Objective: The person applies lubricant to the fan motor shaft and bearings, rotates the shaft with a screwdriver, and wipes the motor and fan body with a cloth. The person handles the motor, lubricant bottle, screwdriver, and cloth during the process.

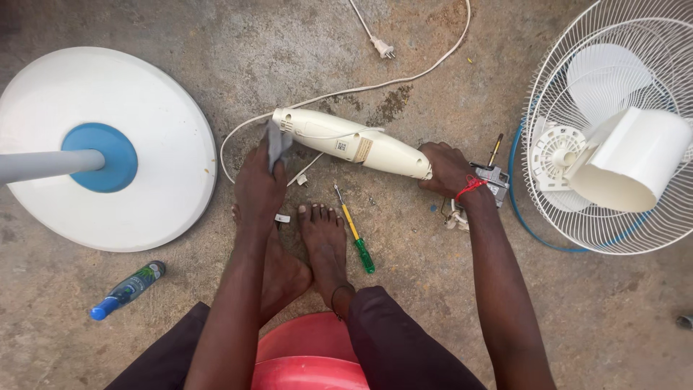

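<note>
A cream, tapered fan housing [346, 142] lies on the concrete floor, its white cord trailing from the left end. My left hand [260, 180] presses a small grey cloth [276, 142] against that left end. My right hand [447, 167], with a red thread at the wrist, grips the narrow right end of the housing. My bare feet [321, 245] rest just below the housing.
A green and yellow screwdriver [355, 232] lies by my right foot. The round white fan base [108, 148] with pole is at left, the wire fan guard with blades and white motor cover [621, 137] at right. A plug [382, 48], a blue-capped bottle [128, 289], a metal part [494, 178] and a red stool [310, 357] surround me.
</note>
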